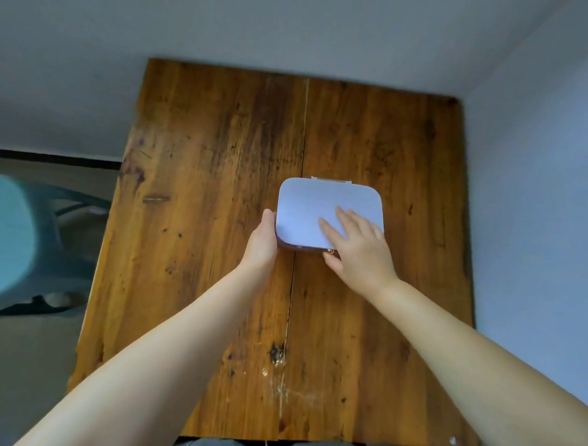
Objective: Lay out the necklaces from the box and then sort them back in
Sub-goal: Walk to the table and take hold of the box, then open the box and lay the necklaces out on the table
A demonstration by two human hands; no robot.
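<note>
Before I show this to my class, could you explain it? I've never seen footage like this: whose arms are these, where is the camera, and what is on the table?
The camera sits on a person's head, looking forward and down, so the two bare arms are the wearer's own. A wooden table carries one thing: a closed white box with rounded corners. The left hand steadies the box's left side. The right hand lies flat on the lid, its thumb at a small gold clasp on the near edge. No necklaces show yet. A teal chair stands to the left.
</note>
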